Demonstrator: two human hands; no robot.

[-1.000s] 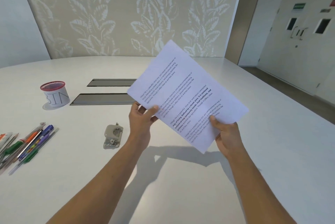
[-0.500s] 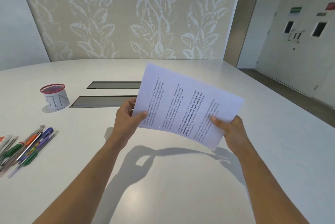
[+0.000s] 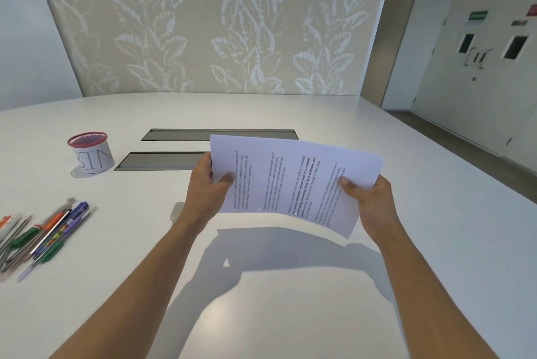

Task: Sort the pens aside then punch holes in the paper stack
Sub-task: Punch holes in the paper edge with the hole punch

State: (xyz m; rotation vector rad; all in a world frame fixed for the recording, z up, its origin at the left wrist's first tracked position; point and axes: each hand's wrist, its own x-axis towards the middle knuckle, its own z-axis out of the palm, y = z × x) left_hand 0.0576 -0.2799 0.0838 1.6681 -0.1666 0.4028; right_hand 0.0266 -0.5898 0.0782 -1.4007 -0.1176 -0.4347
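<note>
While held above white table (image 3: pixel 290 315), printed paper stack (image 3: pixel 290 181) pinched at both short edges: left hand (image 3: pixel 207 184) and right hand (image 3: pixel 370 201) gripping. Pens (image 3: pixel 43 233) grouped far left on table.

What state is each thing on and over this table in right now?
Paper stack: held above the table, printed side up, sagging slightly.
Left hand: grips the stack's left edge.
Right hand: grips the stack's right edge.
Pens: lying loose in a bunch at the table's left.
Hole punch: on the table, mostly hidden behind the left wrist.
Mesh cup: upright; contents cannot be seen.
Table hatches: closed.
</note>
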